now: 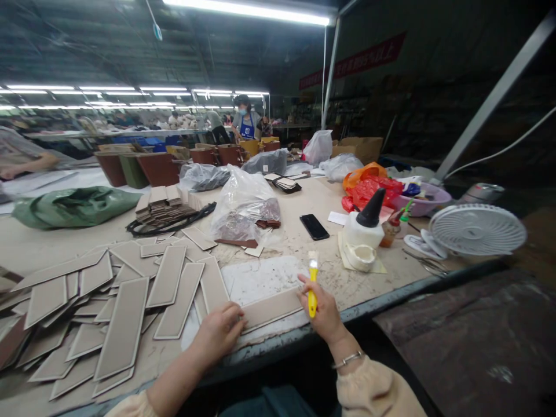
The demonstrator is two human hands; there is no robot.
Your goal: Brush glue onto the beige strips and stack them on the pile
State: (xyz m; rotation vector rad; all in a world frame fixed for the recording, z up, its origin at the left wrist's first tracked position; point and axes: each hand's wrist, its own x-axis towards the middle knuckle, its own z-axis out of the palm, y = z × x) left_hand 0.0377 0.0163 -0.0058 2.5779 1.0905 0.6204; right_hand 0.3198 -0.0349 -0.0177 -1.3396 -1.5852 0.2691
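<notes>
A long beige panel [271, 308] with a pale edge lies along the front of the table, partly over a white sheet [264, 277]. My left hand [220, 331] is closed at the panel's left end, fingers curled against it. In my right hand [324, 310] is a small paintbrush [313, 289] with a yellow handle, its pale bristles pointing up and away. The fingers of that hand also reach the panel's right end. To the left, many similar beige panels [124, 324] lie in a loose, overlapping heap.
Beyond the sheet are a clear plastic bag [243, 202] and a black phone [314, 227]. On the right stand a white bottle with a black cone top [369, 217], a small round cup [362, 258] and a white fan [478, 229]. A co-worker [247, 123] stands in the background.
</notes>
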